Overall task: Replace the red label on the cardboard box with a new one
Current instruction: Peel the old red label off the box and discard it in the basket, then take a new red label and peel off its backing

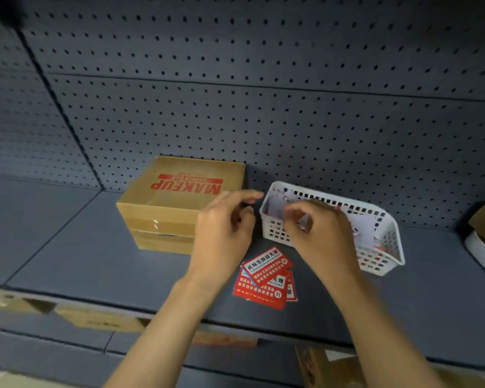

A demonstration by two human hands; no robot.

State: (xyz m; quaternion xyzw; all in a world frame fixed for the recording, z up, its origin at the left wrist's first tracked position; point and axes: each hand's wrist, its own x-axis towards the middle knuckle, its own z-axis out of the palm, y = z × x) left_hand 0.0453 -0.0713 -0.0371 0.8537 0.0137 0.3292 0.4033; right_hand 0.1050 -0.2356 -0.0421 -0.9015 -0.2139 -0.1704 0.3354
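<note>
Red labels (pixel 265 278) lie loose on the shelf (pixel 67 247), just below and between both hands. The cardboard box (pixel 177 203) sits left of the left hand (pixel 221 228), against the pegboard (pixel 263 93). Both forearms reach forward. The left hand's fingers are curled, pinching nothing visible. The right hand (pixel 317 233), at the white basket (pixel 387 247), pinches pale paper; its grip is blurred.

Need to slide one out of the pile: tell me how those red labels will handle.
The red labels look thin and flat, so probably floppy and light. They overlap loosely on the shelf, so pushing one may drag others.
</note>
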